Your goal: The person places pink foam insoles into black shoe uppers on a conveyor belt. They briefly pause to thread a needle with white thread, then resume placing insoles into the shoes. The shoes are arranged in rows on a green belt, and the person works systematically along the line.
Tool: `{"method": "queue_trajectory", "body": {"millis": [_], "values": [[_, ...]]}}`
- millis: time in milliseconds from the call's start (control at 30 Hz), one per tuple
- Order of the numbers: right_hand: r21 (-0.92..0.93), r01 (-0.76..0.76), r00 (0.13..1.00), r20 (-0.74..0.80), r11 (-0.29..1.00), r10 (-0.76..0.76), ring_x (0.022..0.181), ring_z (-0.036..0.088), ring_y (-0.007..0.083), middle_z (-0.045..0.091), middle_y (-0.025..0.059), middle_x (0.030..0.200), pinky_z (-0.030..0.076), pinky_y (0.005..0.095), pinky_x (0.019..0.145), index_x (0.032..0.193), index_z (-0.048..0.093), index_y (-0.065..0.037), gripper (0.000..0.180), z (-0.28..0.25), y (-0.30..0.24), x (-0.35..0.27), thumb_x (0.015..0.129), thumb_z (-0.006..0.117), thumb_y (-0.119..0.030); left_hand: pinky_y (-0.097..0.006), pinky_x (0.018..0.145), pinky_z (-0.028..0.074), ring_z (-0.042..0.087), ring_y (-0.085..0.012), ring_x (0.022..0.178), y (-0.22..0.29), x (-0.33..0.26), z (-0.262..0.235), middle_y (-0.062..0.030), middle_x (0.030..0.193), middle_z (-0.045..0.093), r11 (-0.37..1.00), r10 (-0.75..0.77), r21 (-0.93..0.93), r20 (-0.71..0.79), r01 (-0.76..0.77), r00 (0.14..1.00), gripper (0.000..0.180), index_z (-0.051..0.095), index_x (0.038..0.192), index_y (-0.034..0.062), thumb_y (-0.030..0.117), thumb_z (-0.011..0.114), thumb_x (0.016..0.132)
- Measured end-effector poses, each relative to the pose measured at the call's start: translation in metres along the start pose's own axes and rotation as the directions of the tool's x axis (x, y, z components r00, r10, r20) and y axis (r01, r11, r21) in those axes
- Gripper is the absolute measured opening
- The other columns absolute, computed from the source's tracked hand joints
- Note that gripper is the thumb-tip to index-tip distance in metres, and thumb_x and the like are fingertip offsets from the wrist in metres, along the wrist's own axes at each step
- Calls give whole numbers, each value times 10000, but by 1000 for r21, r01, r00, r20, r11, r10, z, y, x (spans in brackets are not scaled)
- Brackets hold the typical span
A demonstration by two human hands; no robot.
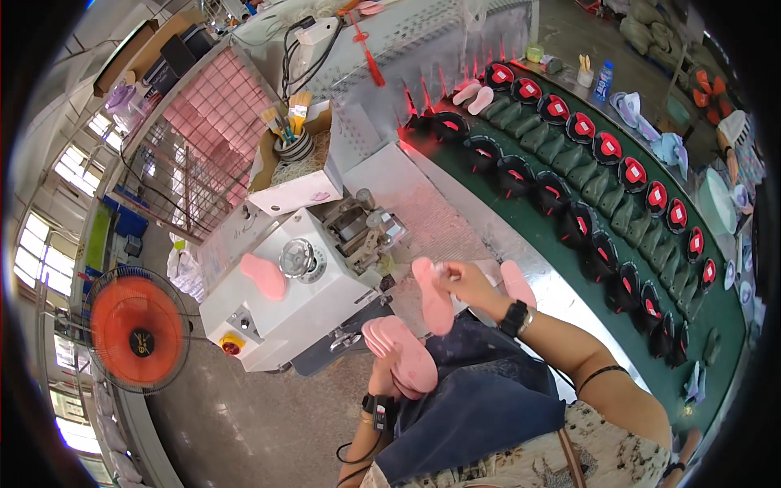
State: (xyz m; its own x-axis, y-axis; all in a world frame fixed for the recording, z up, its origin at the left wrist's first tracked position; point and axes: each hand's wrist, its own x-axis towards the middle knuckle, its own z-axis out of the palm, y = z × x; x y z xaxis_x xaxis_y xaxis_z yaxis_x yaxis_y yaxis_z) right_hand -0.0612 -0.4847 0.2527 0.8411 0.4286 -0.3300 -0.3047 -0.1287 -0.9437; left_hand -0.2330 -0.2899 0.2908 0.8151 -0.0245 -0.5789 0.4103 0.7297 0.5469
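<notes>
My left hand is closed round a fanned stack of pink insoles at the lower middle, in front of my dark blue apron. To its upper right, my right hand pinches the edge of a single pink insole near its upper end. Something small and whitish shows at those fingertips, too small to name. Another pink insole lies on the bench beyond my right wrist. One more insole rests on top of the white machine, beside its round handwheel.
A green conveyor on the right carries rows of black-and-red shoe uppers and dark green soles. An open box with brushes stands behind the machine. An orange fan is at the left. A person is at the far right.
</notes>
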Motion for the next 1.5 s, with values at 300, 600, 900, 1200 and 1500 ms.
{"method": "queue_trajectory", "body": {"millis": [300,600,900,1200,1500], "values": [[-16,32,984,-173,999,-35,626,617,158,629,83,815,453,286,475,1196,552,32,465,9,-3,148,824,726,-187,-445,1060,424,524,-336,1252,-25,-32,-6,-207,1351,517,957,-290,58,136,284,947,710,334,1425,-33,283,660,880],[-729,293,798,-170,618,-579,950,607,388,629,225,988,487,466,790,984,610,-7,252,-12,-6,109,836,633,-210,-401,1025,443,551,-300,1214,-37,-25,-23,-198,1335,538,955,-287,102,88,278,954,600,384,1387,-76,225,594,913],[244,123,945,-325,962,-38,540,632,193,634,109,639,499,331,501,784,596,-7,227,-17,-9,210,898,622,-200,-428,876,508,603,-296,1072,-20,15,-4,-224,1207,589,952,-306,-19,-118,306,945,553,436,1344,-31,257,606,903],[232,140,630,-771,963,94,716,661,190,664,83,821,546,330,639,974,584,56,223,-306,39,328,792,675,-37,-397,820,518,620,-276,995,-24,78,-25,-185,1154,619,884,-345,232,-263,406,901,491,496,1281,-25,308,601,935],[-206,263,964,101,943,-246,814,606,300,620,189,888,478,439,733,1019,606,5,461,-85,-16,105,986,492,-441,-362,817,531,639,-246,971,-26,79,-18,-154,1125,641,844,-215,441,-245,306,946,427,552,1210,-51,289,597,956]]}}
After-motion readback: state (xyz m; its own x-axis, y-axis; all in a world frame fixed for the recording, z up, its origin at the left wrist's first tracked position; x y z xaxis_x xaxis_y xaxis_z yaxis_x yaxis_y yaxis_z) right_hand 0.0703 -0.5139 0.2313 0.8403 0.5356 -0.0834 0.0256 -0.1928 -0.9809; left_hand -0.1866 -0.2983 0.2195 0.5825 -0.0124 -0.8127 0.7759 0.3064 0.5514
